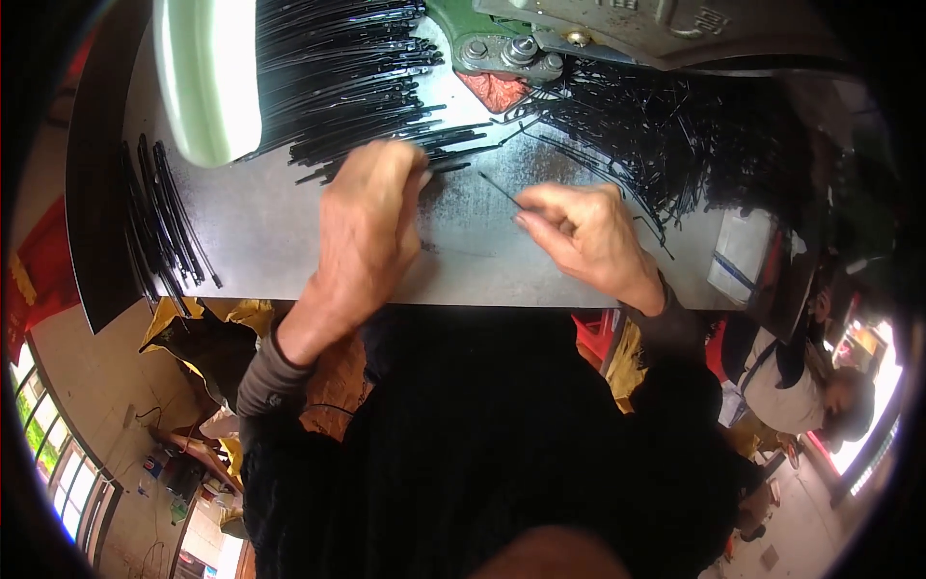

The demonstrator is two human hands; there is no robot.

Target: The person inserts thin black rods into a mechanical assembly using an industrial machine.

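My right hand point(590, 232) pinches a thin black rod point(500, 189) between thumb and forefinger, its free end pointing up and left over the metal table point(265, 232). My left hand point(369, 207) is closed at the front edge of a large bundle of long black rods point(338, 58). Its fingertips are turned down, and what they hold, if anything, is hidden. Between and beyond my hands, a few loose rods lie near the foot of a green machine point(439, 17). A tangled heap of short black pieces point(666, 125) spreads behind my right hand.
A bright lamp point(207, 87) hangs over the left side, covering part of the bundle. A smaller group of black rods point(164, 217) lies at the table's left end. Bolted metal plates point(508, 53) sit at the back. A person point(791, 381) is at the far right.
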